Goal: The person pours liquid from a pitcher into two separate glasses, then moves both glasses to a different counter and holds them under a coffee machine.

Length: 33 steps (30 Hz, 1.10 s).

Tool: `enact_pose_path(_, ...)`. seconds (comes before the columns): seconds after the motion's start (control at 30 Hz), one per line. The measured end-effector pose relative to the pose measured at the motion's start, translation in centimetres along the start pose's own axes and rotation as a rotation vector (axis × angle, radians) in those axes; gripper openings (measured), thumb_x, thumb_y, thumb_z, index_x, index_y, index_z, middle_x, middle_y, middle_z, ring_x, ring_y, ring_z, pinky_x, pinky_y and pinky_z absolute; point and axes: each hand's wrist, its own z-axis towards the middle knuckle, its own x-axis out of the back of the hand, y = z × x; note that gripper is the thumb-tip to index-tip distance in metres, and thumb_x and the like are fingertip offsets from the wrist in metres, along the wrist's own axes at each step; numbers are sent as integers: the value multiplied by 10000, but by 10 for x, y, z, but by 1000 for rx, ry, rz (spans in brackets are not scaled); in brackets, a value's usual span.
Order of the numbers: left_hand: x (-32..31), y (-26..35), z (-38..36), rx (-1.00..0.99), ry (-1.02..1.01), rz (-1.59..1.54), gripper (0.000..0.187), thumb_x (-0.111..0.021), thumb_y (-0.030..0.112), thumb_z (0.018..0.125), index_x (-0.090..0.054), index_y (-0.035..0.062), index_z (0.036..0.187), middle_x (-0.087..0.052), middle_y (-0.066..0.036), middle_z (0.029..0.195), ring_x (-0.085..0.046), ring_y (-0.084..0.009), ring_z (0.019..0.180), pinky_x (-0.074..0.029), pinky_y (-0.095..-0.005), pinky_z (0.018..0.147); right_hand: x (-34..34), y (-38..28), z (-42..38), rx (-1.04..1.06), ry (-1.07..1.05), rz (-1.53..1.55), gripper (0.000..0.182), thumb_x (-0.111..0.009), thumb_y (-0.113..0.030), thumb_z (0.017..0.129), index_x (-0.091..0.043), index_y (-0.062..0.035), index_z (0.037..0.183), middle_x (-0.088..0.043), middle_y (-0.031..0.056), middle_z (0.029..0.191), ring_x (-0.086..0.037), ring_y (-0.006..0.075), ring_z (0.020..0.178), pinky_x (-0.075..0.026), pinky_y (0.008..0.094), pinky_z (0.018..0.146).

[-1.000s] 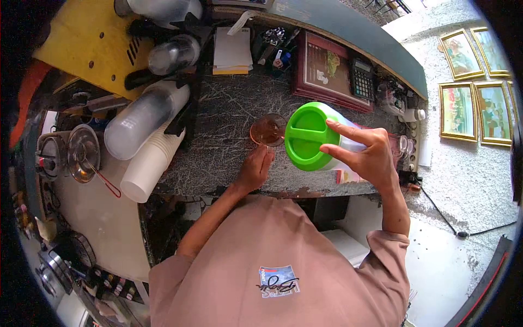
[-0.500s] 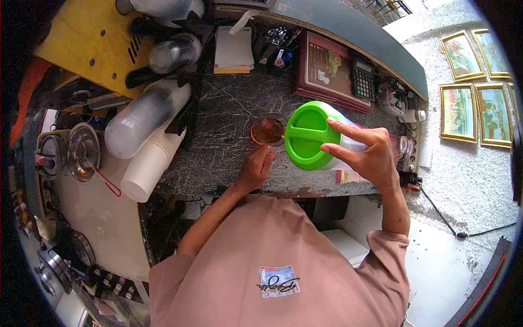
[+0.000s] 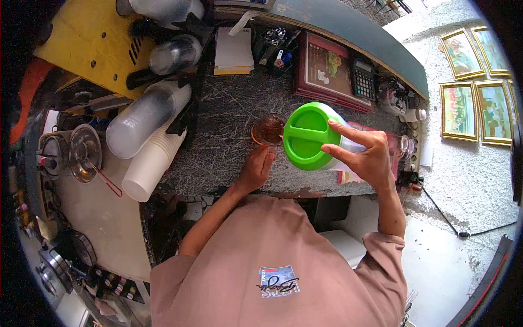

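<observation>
Step in hand, as judged from the pose: pouring from the pitcher into the glass mug. Mug stands on the scratched dark tabletop, dark liquid or contents visible inside. Pitcher is to its right, green lid tipped left, lid edge at the mug's right rim in this view; whether they touch, and whether liquid is running, cannot be told.

Left hand: fingers curled, grip pinching the mug at its near side, apparently by the handle, which is mostly hidden. Right hand: grip closed around the pitcher from the right, thumb and forefinger reaching to the lid; remaining fingers out of sight.

Next move, judged: calls for a steady left hand and small wrist changes on the right, spout over the mug's opening, then levelling the pitcher before the level nears the rim. The fill height is hard to read from above.

Surroundings: calculator beside a red-covered stack at the far right; paper cups to the left.
</observation>
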Motion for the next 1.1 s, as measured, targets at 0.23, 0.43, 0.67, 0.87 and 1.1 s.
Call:
enact_pose_path(0.23,0,2,-1,30,7,-46,206,-449,127,1049,-553,-13,940,-562,-170,859,-565,-373,816,-463,-449,762,-12,17,-19,-109,177,195,479,-884,-200,775,-741,-60,1211,-781,125,966,-698,75,728,-568,261,681)
enact_pose_path(0.43,6,11,-1,101,-28,-14,224,-435,149,1065,-568,-3,968,-579,-170,883,-584,-355,830,-468,-433,768,-37,60,-63,-302,523,527,396,-830,-146,842,-731,-11,1200,-766,107,935,-688,97,770,-570,244,668)
enact_pose_path(0.67,8,13,-1,80,-14,9,273,-409,198,1091,-570,1,994,-584,-155,875,-584,-303,761,-471,-395,731,-43,112,-115,-445,1107,960,327,-649,-150,976,-679,56,1229,-734,157,1087,-733,204,851,-632,307,698)
enact_pose_path(0.87,2,8,-4,121,6,-23,290,-395,199,1094,-582,-6,1008,-604,-129,889,-594,-238,785,-471,-360,744,-26,174,-130,-426,1542,840,332,-575,-223,999,-712,-19,1223,-716,35,855,-404,56,441,-274,243,408)
enact_pose_path(1.1,2,18,-2,127,44,15,307,-378,197,1097,-583,-10,999,-623,-110,906,-605,-226,851,-478,-344,808,-17,250,-124,-427,1686,600,371,-561,-211,961,-715,-16,1236,-737,66,1022,-460,51,482,-276,208,399)
